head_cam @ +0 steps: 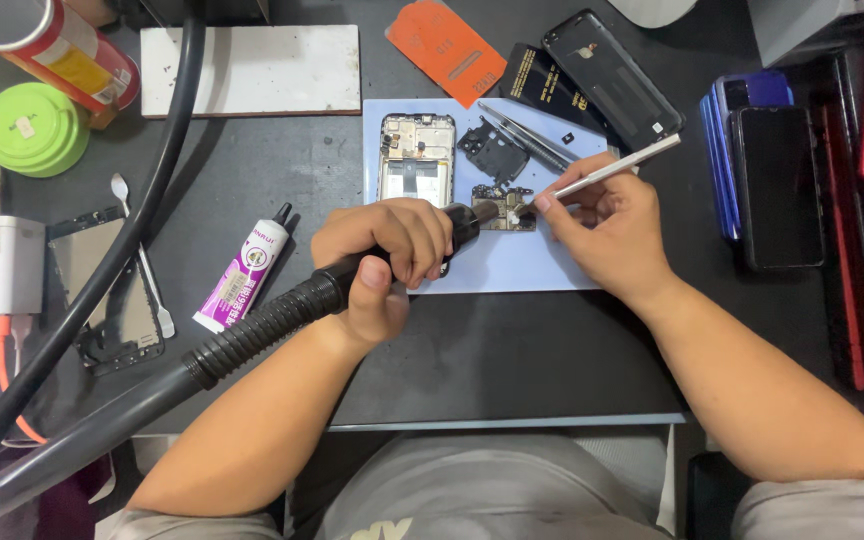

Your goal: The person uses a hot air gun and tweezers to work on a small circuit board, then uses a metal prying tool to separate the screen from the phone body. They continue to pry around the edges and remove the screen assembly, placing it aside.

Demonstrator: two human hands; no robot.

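Head view: circuit board [503, 208] (small) between left hand [384, 255], right hand [607, 225].

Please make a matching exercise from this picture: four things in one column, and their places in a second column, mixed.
Things:
1. black hot-air handle with ribbed hose
2. thin silver tweezers
3. white and purple glue tube
4. round green plastic reel

Places:
A. far left of the bench
B. in the left hand
C. in the right hand
D. lying left of the pale blue mat

Pairs: 1-B, 2-C, 3-D, 4-A

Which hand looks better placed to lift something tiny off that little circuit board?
Probably the right hand: it holds metal tweezers with tips at the circuit board. The left hand grips the hot-air handle.
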